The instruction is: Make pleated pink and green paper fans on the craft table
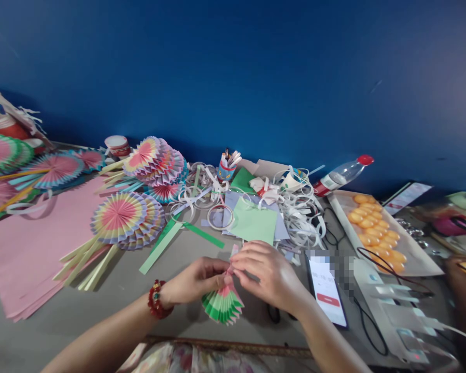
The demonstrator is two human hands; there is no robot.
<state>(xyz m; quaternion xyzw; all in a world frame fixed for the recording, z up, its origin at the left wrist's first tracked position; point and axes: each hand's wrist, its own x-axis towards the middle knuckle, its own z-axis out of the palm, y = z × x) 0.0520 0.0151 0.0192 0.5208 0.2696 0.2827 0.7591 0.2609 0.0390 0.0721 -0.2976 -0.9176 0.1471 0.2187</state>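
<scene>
I am working the pleated fan point(223, 305) just above the near edge of the bench point(112, 305), with its green, white and pink folds spreading downward. My left hand point(196, 282), a red bead bracelet point(156, 299) at its wrist, is pinching the gathered top from the left. My right hand point(269, 274) is pinching the same spot from the right. Both grips are closing narrow on the fan itself.

As I judge it, this step is asking for fingertips set close to the gathered tip, pressing the pleats flat and even so none is slipping out. The spread end is better hanging free than getting crushed.

Just right of the fan a phone point(328, 292) is lying face up. Its screen is blurred, so I am reading nothing there beyond a red button. Beyond the fan a green sheet point(254, 223) is resting among curled white paper strips point(295, 207). Beyond and to the left, finished fans point(119, 217) on sticks are lying beside a stack of pink paper point(34, 248). Farther back a cup of pens point(226, 170) is standing against the blue wall. Far right of the fan a bottle point(343, 176) with a red cap is lying on its side, its label too small to read.
</scene>
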